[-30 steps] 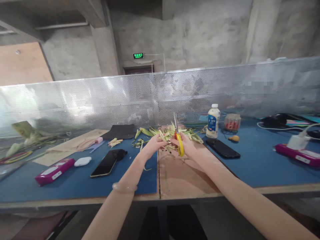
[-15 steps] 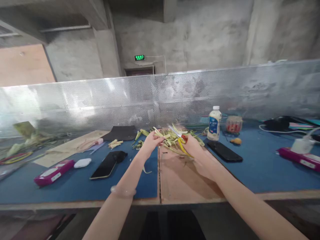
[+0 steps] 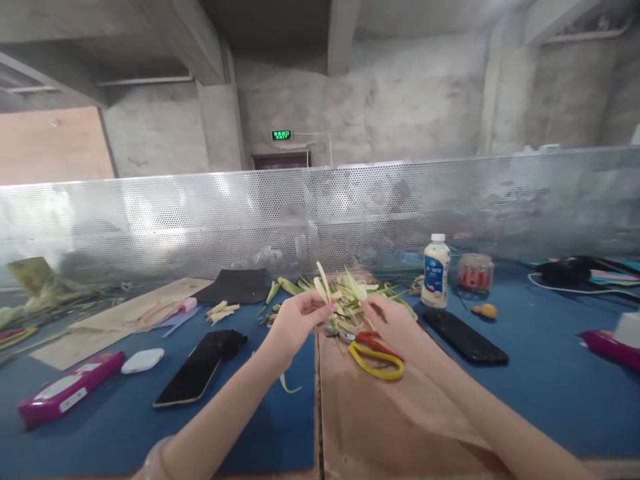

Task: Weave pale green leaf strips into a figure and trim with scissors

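My left hand (image 3: 303,319) is closed in a pinch on a pale leaf strip (image 3: 323,281), which looks like corn husk and sticks up above the fingers. To its right, my right hand (image 3: 393,317) has its fingertips pressed together at a light green husk strip (image 3: 355,288); the grip is partly hidden. Between and behind both hands lies a loose pile of husk strips (image 3: 350,317). Scissors (image 3: 377,373) with yellow and red handles rest on the brown board (image 3: 360,413), just below my right hand, their blades pointing left.
Left are a phone (image 3: 187,373), a white case (image 3: 143,361), a purple power strip (image 3: 73,393) and a dark sheet (image 3: 233,287). Right stand a bottle (image 3: 436,273) and a glass jar (image 3: 475,272), with another phone (image 3: 465,335) before them. A perforated metal screen (image 3: 225,220) runs behind.
The scissors have left my right hand and now lie on the board. Its fingers have moved to a husk strip. The view has tilted up, so the table appears lower.
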{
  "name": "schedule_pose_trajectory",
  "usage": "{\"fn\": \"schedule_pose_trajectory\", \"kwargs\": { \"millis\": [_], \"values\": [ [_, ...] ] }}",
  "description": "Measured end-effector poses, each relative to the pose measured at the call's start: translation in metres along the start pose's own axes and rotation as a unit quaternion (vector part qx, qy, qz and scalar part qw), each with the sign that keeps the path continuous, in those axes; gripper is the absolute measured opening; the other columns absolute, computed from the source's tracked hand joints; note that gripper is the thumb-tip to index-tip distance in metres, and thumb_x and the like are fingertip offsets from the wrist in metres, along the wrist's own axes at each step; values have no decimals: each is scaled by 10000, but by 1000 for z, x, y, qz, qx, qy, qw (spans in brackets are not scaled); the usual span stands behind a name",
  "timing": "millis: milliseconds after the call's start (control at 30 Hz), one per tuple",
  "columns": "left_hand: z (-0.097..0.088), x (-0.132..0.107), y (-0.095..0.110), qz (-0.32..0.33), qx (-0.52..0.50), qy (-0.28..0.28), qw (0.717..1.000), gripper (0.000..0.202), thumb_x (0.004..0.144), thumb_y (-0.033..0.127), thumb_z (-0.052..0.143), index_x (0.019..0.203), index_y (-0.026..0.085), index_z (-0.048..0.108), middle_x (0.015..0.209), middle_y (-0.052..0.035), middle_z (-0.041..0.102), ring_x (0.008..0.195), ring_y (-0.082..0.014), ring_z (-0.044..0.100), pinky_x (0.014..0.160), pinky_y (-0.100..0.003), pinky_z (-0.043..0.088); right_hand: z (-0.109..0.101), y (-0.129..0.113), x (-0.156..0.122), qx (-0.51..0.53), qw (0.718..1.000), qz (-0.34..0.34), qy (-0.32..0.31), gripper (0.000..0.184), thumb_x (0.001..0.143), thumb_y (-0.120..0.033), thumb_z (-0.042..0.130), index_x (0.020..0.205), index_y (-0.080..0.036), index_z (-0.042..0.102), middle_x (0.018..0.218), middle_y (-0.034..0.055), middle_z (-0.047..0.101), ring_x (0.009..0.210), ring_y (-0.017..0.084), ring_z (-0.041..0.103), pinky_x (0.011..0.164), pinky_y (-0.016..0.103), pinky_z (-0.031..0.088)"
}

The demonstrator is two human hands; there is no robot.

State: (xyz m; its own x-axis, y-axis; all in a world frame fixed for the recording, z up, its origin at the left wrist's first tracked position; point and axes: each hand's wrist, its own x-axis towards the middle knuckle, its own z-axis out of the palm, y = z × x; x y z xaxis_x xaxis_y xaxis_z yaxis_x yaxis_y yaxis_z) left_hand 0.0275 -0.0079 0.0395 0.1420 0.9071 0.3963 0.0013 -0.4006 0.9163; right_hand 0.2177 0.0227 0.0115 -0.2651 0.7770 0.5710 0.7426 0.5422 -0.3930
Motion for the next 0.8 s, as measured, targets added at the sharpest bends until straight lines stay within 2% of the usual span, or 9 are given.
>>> {"fn": "schedule_pose_trajectory", "kwargs": {
  "millis": [67, 133, 200, 267, 400, 533, 800],
  "values": [
    [-3, 3, -7, -13, 1, 9, 1000, 169, 664, 290, 643, 701, 135, 586, 675, -8, 605, 616, -102, 532, 617, -225, 410, -3, -11, 0, 42, 999, -27, -1, 221, 874, -343, 351, 941, -227, 527, 850, 9, 600, 723, 118, 556, 637, 230, 436],
    [-5, 7, -14, -20, -3, 10, 1000, 179, 674, 306, 633, 713, 138, 586, 684, -6, 603, 619, -99, 527, 622, -223, 406, 0, -19, 0, 134, 989, -62, -16, 210, 809, -366, 489, 966, -231, 517, 891, 8, 593, 774, 126, 555, 671, 233, 443],
    [-6, 9, -21, -26, -9, 7, 1000, 186, 686, 317, 621, 724, 140, 581, 725, -17, 612, 655, -109, 537, 647, -231, 411, 7, -22, 2, 173, 982, -78, -25, 240, 759, -345, 569, 968, -238, 523, 948, 8, 580, 837, 139, 546, 706, 249, 441],
    [-6, 10, -27, -30, -15, 5, 999, 189, 692, 323, 615, 725, 141, 575, 760, -26, 619, 691, -122, 547, 674, -241, 413, 14, -20, 6, 182, 980, -76, -25, 198, 755, -313, 578, 934, -236, 540, 943, 5, 579, 854, 147, 540, 725, 268, 432],
    [-8, 11, -35, -34, -12, 10, 999, 178, 701, 313, 610, 763, 147, 589, 771, -24, 621, 720, -131, 544, 688, -236, 406, 25, -15, 14, 193, 979, -57, -27, 29, 765, -233, 562, 766, -205, 569, 778, -11, 581, 743, 136, 538, 697, 271, 410],
    [-9, 12, -40, -41, -2, 15, 999, 159, 699, 297, 613, 763, 152, 598, 777, -24, 625, 759, -148, 543, 713, -244, 403, 28, -12, 18, 212, 975, -30, -65, 33, 768, -235, 555, 756, -205, 562, 745, -19, 565, 712, 130, 525, 652, 254, 399],
    [-11, 8, -49, -78, -22, -4, 997, 167, 692, 287, 626, 778, 145, 609, 754, -23, 623, 699, -127, 521, 669, -230, 387, 30, -13, 9, 197, 977, -12, -81, 127, 834, -256, 455, 734, -198, 508, 731, -24, 518, 697, 123, 487, 640, 248, 378]
  ]
}}
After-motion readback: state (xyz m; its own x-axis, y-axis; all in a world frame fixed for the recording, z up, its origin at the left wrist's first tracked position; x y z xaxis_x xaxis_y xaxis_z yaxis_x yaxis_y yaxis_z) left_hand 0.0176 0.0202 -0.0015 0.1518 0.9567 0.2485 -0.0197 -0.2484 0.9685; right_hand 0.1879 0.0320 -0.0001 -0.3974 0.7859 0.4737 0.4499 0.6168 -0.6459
